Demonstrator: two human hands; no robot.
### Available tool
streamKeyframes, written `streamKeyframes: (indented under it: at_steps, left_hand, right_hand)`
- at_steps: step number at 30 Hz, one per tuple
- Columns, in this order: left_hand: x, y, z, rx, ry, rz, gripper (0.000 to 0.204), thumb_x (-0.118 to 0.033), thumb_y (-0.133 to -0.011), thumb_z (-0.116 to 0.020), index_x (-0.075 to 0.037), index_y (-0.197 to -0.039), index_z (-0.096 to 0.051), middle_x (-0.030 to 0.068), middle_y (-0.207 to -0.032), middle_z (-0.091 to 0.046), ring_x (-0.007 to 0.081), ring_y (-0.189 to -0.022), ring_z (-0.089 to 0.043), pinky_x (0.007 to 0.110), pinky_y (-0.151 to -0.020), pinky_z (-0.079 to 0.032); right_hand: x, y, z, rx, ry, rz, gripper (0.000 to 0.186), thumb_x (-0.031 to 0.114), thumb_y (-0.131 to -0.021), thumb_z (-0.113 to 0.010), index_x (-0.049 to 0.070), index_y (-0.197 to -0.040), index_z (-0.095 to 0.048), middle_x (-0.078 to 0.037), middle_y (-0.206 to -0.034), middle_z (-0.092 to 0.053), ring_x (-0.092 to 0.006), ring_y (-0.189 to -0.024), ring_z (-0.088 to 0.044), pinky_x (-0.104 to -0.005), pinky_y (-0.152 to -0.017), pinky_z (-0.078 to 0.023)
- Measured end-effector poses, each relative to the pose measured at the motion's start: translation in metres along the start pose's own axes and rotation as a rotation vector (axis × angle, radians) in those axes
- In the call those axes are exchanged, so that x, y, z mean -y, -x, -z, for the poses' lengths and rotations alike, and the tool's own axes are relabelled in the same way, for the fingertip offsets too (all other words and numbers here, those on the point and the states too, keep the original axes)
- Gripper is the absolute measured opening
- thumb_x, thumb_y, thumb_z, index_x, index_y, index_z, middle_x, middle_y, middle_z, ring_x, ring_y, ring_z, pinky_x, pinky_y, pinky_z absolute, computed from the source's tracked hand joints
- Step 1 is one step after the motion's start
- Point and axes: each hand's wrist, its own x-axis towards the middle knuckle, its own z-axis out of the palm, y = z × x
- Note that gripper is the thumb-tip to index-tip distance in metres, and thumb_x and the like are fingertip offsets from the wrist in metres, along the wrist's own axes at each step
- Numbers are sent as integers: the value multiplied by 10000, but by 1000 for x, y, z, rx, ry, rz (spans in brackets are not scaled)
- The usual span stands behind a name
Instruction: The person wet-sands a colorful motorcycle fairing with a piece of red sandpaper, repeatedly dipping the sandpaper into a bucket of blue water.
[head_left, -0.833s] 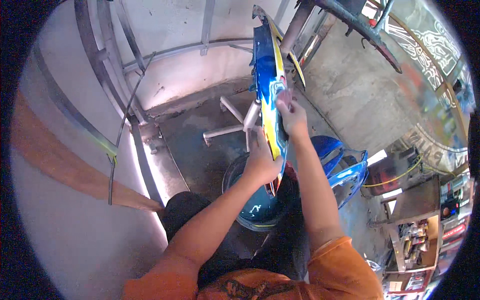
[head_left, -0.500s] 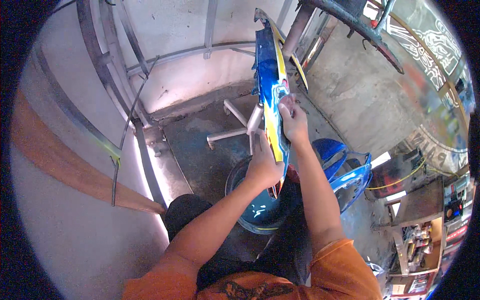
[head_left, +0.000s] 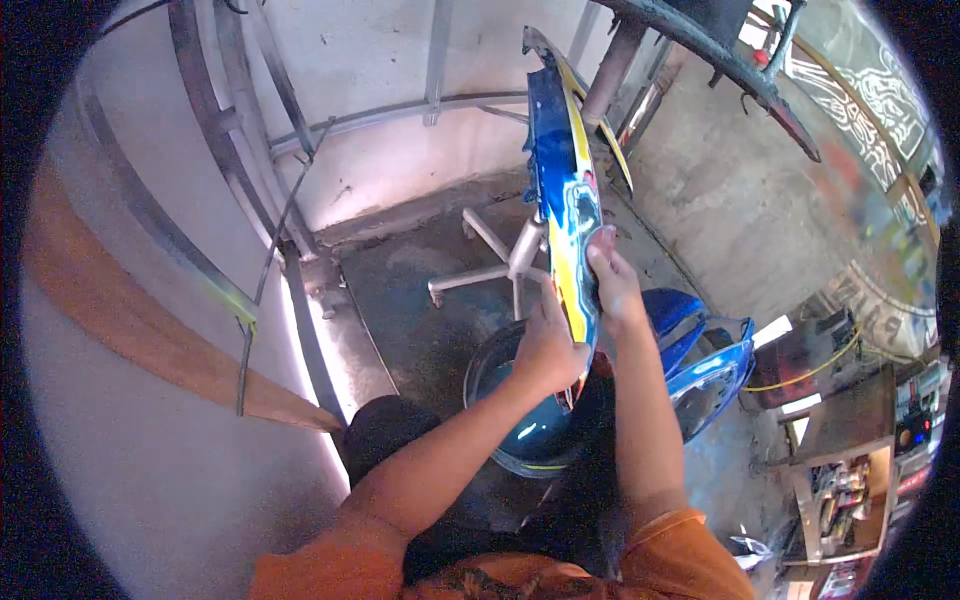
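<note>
Head view: both hands on a long blue, yellow and white panel (head_left: 553, 130), held up over a round bucket (head_left: 540, 470).
The left hand's (head_left: 552, 345) grip is closed around the panel near its lower end, thumb across the face, fingers along the left edge; the right hand's (head_left: 615, 280) grip is closed on a small pinkish pad (head_left: 603, 240) at the panel's right side, though whether the pad touches it is hard to tell. The panel tilts, its far end toward the back corner of the floor (head_left: 385, 275), its near tip above the bucket, which contains bluish liquid (head_left: 525, 435). A pale metal stand base (head_left: 470, 283) is near the floor's back edge; a glossy blue part (head_left: 715, 375) lies beyond the right forearm, toward the floor's right side.
</note>
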Motion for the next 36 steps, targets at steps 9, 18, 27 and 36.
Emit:
streamKeyframes:
  at_steps: [9, 18, 27, 36]
  left_hand:
    - [-11, 1, 8, 41, -186, 83, 1025, -112, -790, -723, 146, -1513, -44, 424, -1524, -235, 535, -1461, -255, 497, -1219, -283]
    - [-9, -6, 16, 87, -127, 117, 1021, -109, -805, -704, 119, -1528, -20, 397, -1492, -328, 504, -1401, -371, 478, -1176, -336]
    - [36, -21, -13, -15, 111, 113, 720, -43, -816, -657, 21, -1411, -256, 312, -1405, -433, 504, -1291, -496, 527, -1051, -432]
    - [16, -17, -10, 33, -98, 228, 833, -70, -811, -669, 11, -1494, -198, 289, -1481, -364, 476, -1322, -489, 533, -1068, -436]
  right_hand:
    - [28, -61, -24, -141, 301, 283, 341, 261, -979, -669, 28, -1224, -710, -80, -1110, -741, -163, -994, -665, -320, -919, -498]
    - [29, -53, -31, -159, 351, 262, 381, 323, -1002, -643, 33, -1242, -699, -69, -1108, -723, -139, -985, -643, -306, -917, -483]
    - [-67, 37, 0, -166, 260, 262, 325, 292, -991, -659, 1, -1131, -688, -92, -1003, -724, -158, -923, -646, -337, -847, -509]
    - [-17, -4, -18, -264, 443, 411, 406, 341, -971, -678, 13, -1209, -691, -135, -1086, -739, -189, -999, -677, -331, -921, -500]
